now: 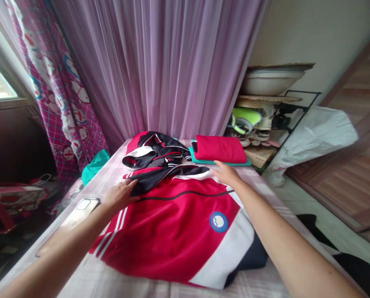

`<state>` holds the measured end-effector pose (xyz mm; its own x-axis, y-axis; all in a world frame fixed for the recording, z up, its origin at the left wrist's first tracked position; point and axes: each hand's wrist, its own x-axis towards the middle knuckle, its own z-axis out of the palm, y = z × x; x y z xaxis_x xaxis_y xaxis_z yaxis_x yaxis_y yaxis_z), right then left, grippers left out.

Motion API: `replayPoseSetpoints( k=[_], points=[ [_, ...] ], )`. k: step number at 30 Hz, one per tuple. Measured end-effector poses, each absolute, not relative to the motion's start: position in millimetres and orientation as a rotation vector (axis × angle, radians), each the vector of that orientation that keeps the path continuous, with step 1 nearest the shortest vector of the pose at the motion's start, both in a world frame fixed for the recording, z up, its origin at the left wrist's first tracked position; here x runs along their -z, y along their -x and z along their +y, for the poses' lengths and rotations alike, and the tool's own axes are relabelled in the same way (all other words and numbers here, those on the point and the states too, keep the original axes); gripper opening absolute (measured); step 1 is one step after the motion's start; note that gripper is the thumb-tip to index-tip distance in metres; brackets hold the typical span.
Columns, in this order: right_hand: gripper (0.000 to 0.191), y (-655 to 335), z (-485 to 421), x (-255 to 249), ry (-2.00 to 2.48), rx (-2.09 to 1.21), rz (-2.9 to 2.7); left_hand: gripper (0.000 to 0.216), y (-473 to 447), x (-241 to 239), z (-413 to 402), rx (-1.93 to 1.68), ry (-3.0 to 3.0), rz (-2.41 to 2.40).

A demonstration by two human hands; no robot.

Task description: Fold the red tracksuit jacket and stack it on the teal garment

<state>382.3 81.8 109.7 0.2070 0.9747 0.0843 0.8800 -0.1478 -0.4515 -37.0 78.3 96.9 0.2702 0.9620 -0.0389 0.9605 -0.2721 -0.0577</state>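
A red, white and black sports jacket (pixel 175 225) with a round blue badge lies spread on the table (pixel 110 281). My left hand (pixel 121 194) rests on its left shoulder and grips a black sleeve edge. My right hand (pixel 226 174) lies flat with fingers stretched on the jacket's white collar area. Behind it lies a second crumpled jacket (pixel 155 155) in black, red and white. A folded red garment (pixel 220 149) sits on a folded teal one at the back right.
A phone (pixel 79 211) lies at the table's left edge. Pink curtains hang behind. A shoe rack (pixel 265 124) with a basin on top stands right, beside a white bag (pixel 315 136). A bag (pixel 11 198) sits at left.
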Motion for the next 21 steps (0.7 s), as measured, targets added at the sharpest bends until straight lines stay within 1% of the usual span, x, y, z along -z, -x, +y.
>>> replayPoseSetpoints(
  k=[2, 3, 7, 8, 10, 12, 14, 15, 17, 18, 19, 21],
  points=[
    [0.064, -374, 96, -104, 2.118, -0.497, -1.762, 0.053, 36, -99, 89, -0.158, 2.547, -1.827],
    [0.061, -372, 101, -102, 2.129, -0.597, -1.812, 0.045, 37, -103, 94, -0.209, 2.567, -1.802],
    [0.028, -378, 117, -106, 2.111, -0.925, -2.030, 0.025, 36, -134, 126, -0.455, 2.579, -1.757],
    [0.023, -383, 122, -108, 2.078, -1.003, -2.032, 0.022, 34, -146, 138, -0.445, 2.570, -1.763],
    [0.018, -393, 132, -112, 1.975, -1.073, -1.916, 0.020, 26, -174, 167, -0.287, 2.500, -1.812],
    [0.020, -402, 144, -109, 1.888, -0.929, -1.652, 0.032, 13, -202, 197, -0.024, 2.372, -1.852],
    [0.030, -406, 155, -99, 1.866, -0.636, -1.379, 0.046, -2, -221, 222, 0.255, 2.264, -1.860],
    [0.036, -407, 159, -92, 1.886, -0.502, -1.290, 0.051, -9, -224, 230, 0.411, 2.240, -1.847],
    [0.046, -406, 161, -77, 1.959, -0.316, -1.253, 0.059, -21, -215, 236, 0.642, 2.249, -1.801],
    [0.049, -405, 158, -71, 1.995, -0.253, -1.295, 0.061, -24, -204, 233, 0.677, 2.294, -1.772],
    [0.050, -405, 154, -66, 2.014, -0.201, -1.359, 0.059, -24, -189, 228, 0.627, 2.365, -1.750],
    [0.048, -409, 140, -62, 2.006, -0.128, -1.494, 0.051, -17, -157, 211, 0.356, 2.542, -1.716]
  ],
)
